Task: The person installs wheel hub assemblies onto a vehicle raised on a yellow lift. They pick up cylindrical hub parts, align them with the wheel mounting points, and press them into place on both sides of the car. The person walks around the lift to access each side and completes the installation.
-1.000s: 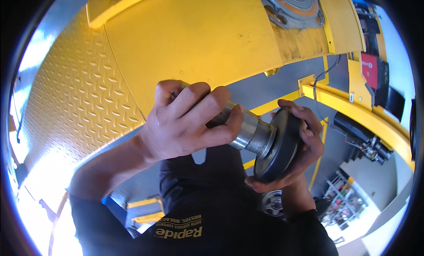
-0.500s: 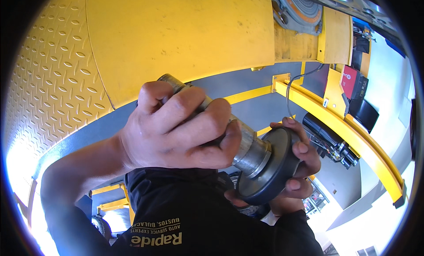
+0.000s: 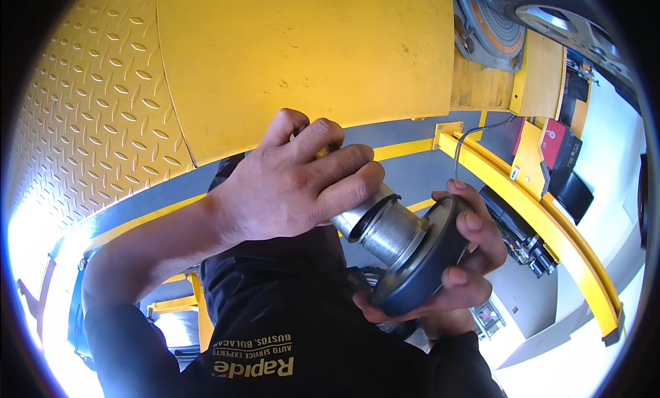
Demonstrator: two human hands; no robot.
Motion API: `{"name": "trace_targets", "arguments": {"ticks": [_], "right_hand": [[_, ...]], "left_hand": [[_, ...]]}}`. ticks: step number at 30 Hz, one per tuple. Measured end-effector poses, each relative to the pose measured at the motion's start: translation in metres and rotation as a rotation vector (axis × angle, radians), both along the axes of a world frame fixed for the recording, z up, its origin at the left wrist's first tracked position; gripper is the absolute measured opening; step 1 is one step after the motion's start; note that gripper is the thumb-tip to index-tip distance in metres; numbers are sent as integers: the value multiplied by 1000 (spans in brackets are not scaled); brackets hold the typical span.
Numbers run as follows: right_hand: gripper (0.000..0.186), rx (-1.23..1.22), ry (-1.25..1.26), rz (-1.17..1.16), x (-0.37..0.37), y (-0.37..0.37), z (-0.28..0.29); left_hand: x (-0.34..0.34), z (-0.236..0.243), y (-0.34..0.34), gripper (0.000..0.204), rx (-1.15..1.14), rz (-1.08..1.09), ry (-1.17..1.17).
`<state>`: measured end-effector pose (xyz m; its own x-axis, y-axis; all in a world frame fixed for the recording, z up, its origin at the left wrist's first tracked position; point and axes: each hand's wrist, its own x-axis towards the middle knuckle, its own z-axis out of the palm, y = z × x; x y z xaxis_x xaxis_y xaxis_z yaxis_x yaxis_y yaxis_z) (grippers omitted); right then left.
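Observation:
My left hand (image 3: 295,178) is closed around a silver metal tube (image 3: 349,223), its fingers curled over the upper end, which they mostly hide. Toward the right the tube meets a silver metal collar (image 3: 393,231), with a dark ring-shaped edge between them. I cannot tell whether the two are joined there. The collar stands out from a thick black round disc (image 3: 427,264). Fingers of my right hand (image 3: 476,250) wrap round the disc's rim and back from the right and below. Both hands hold the pieces tilted in front of my dark shirt (image 3: 302,329).
Ahead stretches a yellow metal platform (image 3: 302,54), with raised tread plate (image 3: 103,95) at the left. A round turntable (image 3: 488,27) and a wheel (image 3: 577,27) are at the upper right. A yellow beam (image 3: 550,226) curves down the right side beside a black motor unit (image 3: 519,226).
My left hand has turned, its fingers shifting along the tube. More of the collar and a dark edge beside it now show. The right hand still grips the disc.

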<state>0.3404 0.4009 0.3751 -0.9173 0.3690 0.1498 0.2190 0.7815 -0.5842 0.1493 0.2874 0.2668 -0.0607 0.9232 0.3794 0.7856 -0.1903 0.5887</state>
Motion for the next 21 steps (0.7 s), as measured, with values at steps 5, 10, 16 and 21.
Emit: {"name": "trace_targets", "arguments": {"ticks": [5, 10, 16, 21], "right_hand": [[63, -8, 178, -7, -5, 1, -12], [64, 76, 136, 29, -1, 3, -6], [75, 84, 56, 93, 6, 9, 3], [81, 72, 14, 81, 5, 6, 4]], "left_hand": [[5, 5, 0, 29, 13, 52, 6], [11, 15, -1, 38, 48, 123, 26], [10, 15, -2, 41, 50, 104, 24], [13, 14, -7, 40, 40, 140, 24]]}}
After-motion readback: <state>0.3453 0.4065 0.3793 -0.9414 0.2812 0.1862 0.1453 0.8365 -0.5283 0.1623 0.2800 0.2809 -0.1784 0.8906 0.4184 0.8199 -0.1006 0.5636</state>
